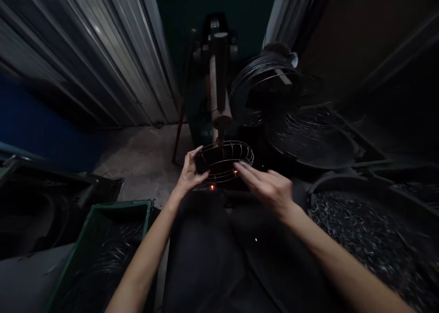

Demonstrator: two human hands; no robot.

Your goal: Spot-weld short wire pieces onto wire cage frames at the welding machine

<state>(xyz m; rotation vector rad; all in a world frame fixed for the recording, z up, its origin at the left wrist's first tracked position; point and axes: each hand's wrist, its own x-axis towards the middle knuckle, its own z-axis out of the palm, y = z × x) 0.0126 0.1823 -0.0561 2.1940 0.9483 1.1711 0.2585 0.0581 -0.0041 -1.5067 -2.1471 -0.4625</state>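
Note:
A round wire basket (224, 175), made of thin metal rings and cross wires, sits tilted under the upright electrode (221, 137) of what looks like a spot welder. My left hand (190, 173) grips its left side, thumb on the near wires and fingers at the far rim. At the near right rim is my right hand (265, 185), its fingers pressed together and blurred, fingertips touching or very close to the wires. Whatever those fingertips may pinch is hidden. Orange sparks (212, 187) glow by the near rim, close to both hands.
The machine's thick arm (219, 84) rises straight ahead. Coiled wire (260, 72) hangs to its right, above a wide round tray (312, 155). A basin (317, 185) of small metal pieces stands at right. A green crate (121, 205) holding curved wires is at lower left.

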